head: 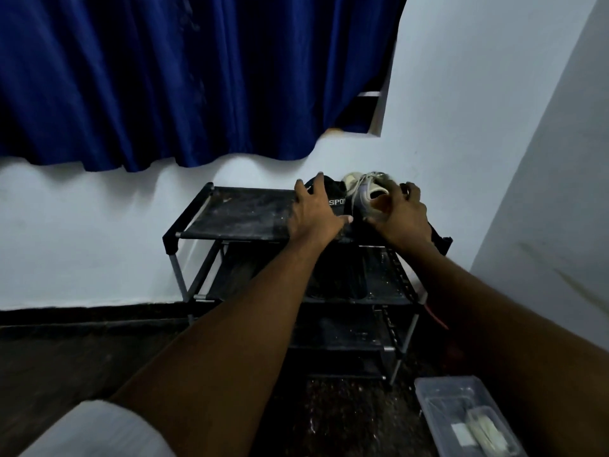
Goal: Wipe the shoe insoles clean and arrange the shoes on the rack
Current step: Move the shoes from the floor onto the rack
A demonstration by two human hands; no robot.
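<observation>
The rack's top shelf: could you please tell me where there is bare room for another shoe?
The left half of the top shelf is bare, from its left rail to the left hand. The right end is crowded: black shoe, grey sneaker and right hand.

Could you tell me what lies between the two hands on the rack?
In the head view, the black shoe and the grey-and-white sneaker sit side by side, the left hand resting on the shoe and the right hand gripping the sneaker.
</observation>
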